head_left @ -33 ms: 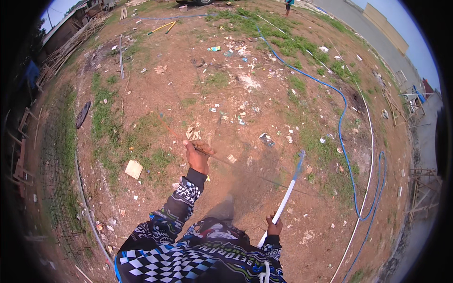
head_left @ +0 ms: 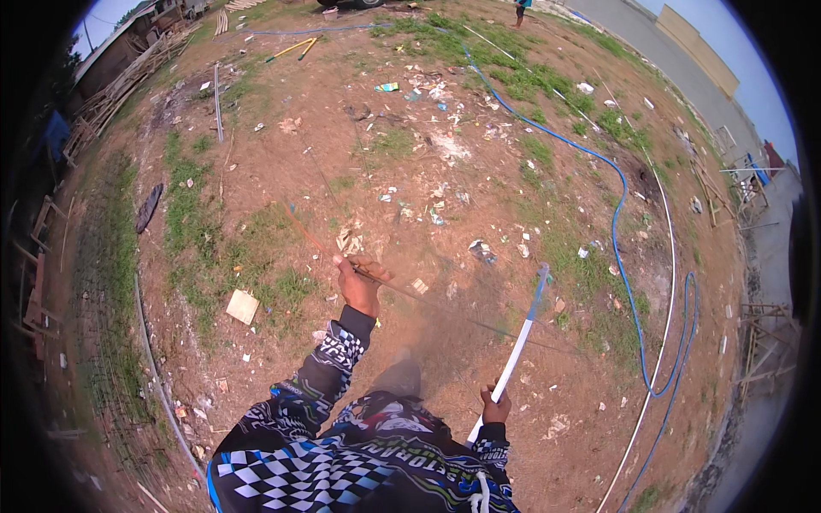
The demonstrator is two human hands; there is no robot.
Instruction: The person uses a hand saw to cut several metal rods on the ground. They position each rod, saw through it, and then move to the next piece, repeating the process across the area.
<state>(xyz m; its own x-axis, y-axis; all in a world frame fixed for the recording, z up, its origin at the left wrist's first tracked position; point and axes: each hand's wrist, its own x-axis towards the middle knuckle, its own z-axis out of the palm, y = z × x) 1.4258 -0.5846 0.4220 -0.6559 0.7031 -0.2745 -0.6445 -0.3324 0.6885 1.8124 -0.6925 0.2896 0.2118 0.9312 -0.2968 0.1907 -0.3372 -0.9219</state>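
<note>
My left hand (head_left: pixel 363 287) is raised in front of me, its fingers closed on a long thin rod (head_left: pixel 311 232). One end of the rod looks orange; past my hand it runs darker and blurred toward the right. Lower and to the right, my right hand (head_left: pixel 494 403) is wrapped round a white pipe (head_left: pixel 516 357). That pipe slants up and away, and its far end (head_left: pixel 539 292) appears bluish and see-through. The pipe's lower part passes behind my right hand toward my body. Between the two, a dark smear blurs the ground.
Blue hose (head_left: pixel 590 152) curves along the right, looping beside a long white line (head_left: pixel 672 256). Litter (head_left: pixel 482 250) dots the dirt and grass. A yellow-handled tool (head_left: pixel 292 50) lies far off. Timber (head_left: pixel 128 81) is piled far left; a person (head_left: pixel 521 12) stands at the back.
The white pipe's far end has shifted slightly left and up, along with my right hand. My left hand stays almost in place, still gripping the rod.
</note>
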